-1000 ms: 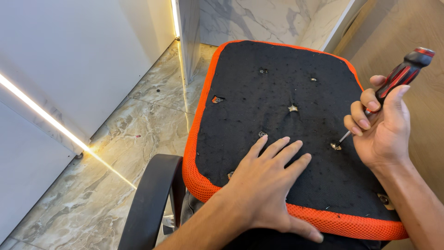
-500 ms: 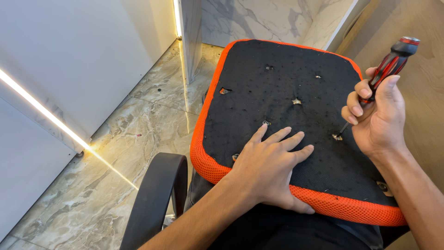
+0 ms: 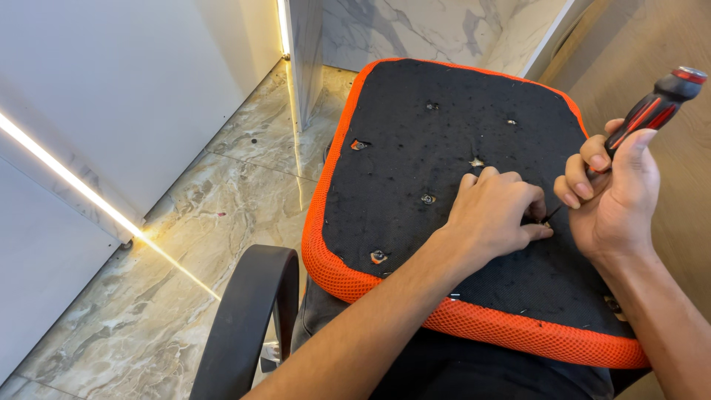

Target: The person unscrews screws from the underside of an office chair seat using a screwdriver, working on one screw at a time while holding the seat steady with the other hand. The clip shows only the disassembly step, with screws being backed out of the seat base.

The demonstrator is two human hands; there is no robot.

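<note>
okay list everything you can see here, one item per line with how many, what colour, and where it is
seat pad: one, black underside with orange mesh edge, centre, upturned
screw holes: several, metallic, scattered across the black underside
screwdriver: one, red and black handle, upper right, tip down at the pad
armrest: one, black, lower left, beside the pad
floor: marble-look tiles, grey-brown, left
light strip: one, warm white, along the left wall base
left hand: one, on the pad, fingertips by the screwdriver tip
right hand: one, gripping the screwdriver

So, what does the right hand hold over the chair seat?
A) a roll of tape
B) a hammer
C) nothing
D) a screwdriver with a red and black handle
D: the right hand grips a screwdriver with a red and black handle, its tip down by the left hand on the seat underside.
</note>
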